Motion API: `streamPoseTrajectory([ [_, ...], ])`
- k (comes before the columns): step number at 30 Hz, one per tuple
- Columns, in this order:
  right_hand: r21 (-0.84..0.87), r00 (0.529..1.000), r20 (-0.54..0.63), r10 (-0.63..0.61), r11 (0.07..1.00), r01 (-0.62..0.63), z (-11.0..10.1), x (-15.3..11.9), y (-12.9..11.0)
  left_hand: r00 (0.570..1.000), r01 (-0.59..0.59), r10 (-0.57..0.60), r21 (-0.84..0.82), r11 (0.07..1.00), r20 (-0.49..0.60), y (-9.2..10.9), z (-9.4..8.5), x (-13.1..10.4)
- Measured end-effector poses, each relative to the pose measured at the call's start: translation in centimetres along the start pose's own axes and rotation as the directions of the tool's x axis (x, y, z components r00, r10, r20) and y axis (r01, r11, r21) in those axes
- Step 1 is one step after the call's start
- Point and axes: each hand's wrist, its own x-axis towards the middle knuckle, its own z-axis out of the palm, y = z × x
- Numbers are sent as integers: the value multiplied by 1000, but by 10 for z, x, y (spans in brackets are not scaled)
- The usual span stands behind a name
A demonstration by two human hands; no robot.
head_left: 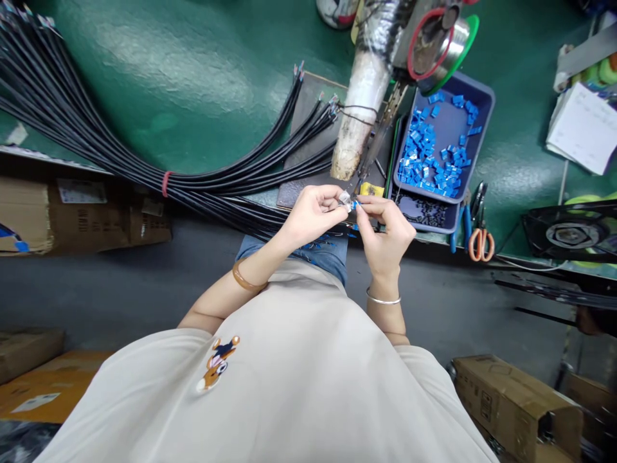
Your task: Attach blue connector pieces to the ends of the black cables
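Bringing two tiny parts close at the fingertips, we work at the edge of a green table (231, 58). Our left hand (312, 209) pinches what looks like a clear piece (345, 197), while our right hand (388, 225) grips a small blue piece (356, 204) right next to it; whether the parts touch, we cannot tell. Both sit before us, near the tip of a pale tube (357, 106). Black cables (214, 184), bundled by a red tie (165, 183), sweep in from our left; a tray (484, 119) of loose blue bits (421, 146) stands at right. We judge this step to be fine fitting, and the next move calls for steady pinching and careful alignment.
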Motion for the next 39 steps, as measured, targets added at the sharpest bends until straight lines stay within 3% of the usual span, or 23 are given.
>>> streamPoseTrajectory([
  [3,134,986,35,160,977,-164,-1,-1,-2,1000,-6,5,-58,998,-25,-1,-2,-2],
  [5,263,954,122,273,918,-297,-3,-2,-2,1000,0,0,-92,996,1,0,-3,-3],
  [8,350,909,248,336,843,-407,-6,-1,-1,998,30,-25,-104,994,53,1,-5,-6],
  [11,210,949,119,293,926,-313,-10,1,-4,998,31,-25,-108,994,58,0,-6,-8],
  [14,23,986,13,167,986,-168,-13,2,-9,998,19,-12,-100,995,66,0,-6,-9],
  [20,-42,980,174,100,995,-94,-13,1,-13,996,-46,48,-35,998,78,-3,-5,-12],
  [23,-38,978,193,79,997,-73,-11,0,-13,995,-69,68,4,998,76,-5,-5,-13],
  [28,-81,970,224,96,994,-79,-8,-3,-13,991,-130,128,119,984,22,-10,-2,-18],
  [33,-36,974,183,136,991,-131,-4,-9,-11,978,-193,205,228,954,-31,-10,2,-25],
  [39,58,973,16,230,971,-231,-6,-10,-8,984,-169,173,118,979,-31,-8,1,-24],
])
